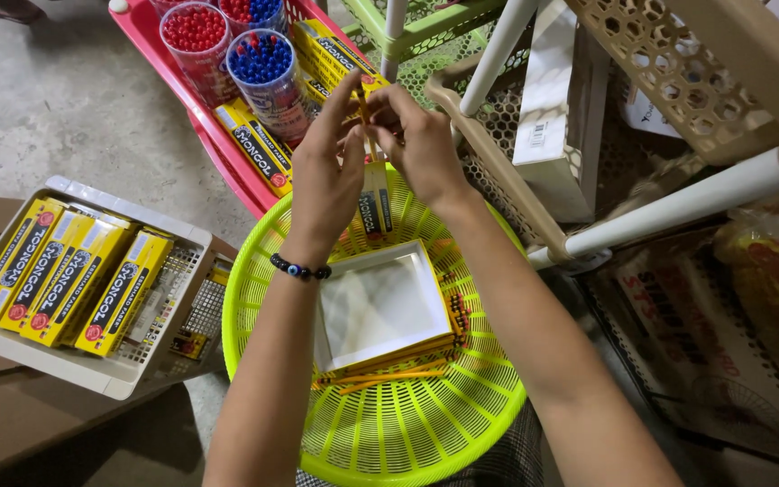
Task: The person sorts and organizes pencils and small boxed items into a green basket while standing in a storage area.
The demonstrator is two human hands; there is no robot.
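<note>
My left hand (326, 171) and my right hand (421, 140) meet above a neon-green round basket (407, 424). Together they pinch a few yellow pencils (364, 108) standing upright between the fingertips. Just below the hands a small yellow pencil box (375, 209) hangs or stands upright, partly hidden by my left hand. In the basket lies an open white box lid (379, 302) with loose yellow pencils (389, 374) around and under it. A dark bead bracelet (299, 269) is on my left wrist.
A white tray (160, 347) at the left holds several yellow pencil boxes (65, 275). A pink tray (196, 117) behind holds clear tubs of red and blue pens (263, 68) and more yellow boxes. Beige lattice shelving (669, 63) and a white carton (556, 117) crowd the right.
</note>
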